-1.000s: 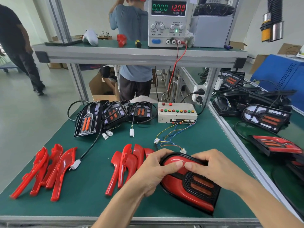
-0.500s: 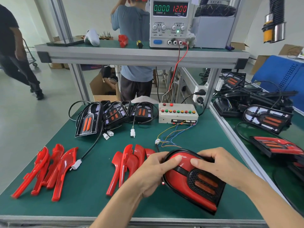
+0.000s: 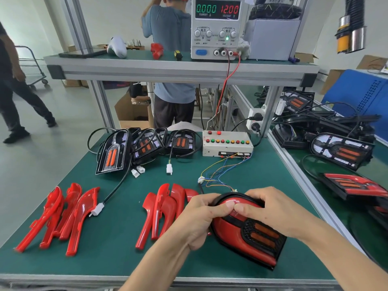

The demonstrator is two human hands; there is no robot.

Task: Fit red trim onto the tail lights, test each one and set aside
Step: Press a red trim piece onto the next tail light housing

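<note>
Red trim [image 3: 227,208] is being pressed onto the tail light [image 3: 247,232] gripped by both the left hand [image 3: 201,217] and right hand [image 3: 273,211] at the table's [image 3: 117,244] front edge, testing apparently not yet begun, while bare lights [image 3: 144,145] and loose trims [image 3: 60,213] are waiting.

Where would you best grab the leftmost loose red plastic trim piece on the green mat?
Probably the narrow stem of the leftmost red plastic trim piece, from above. It lies flat, its stem end pointing to the bench's near-left edge, clear of the neighbouring pieces overlapping its wider top.
</note>
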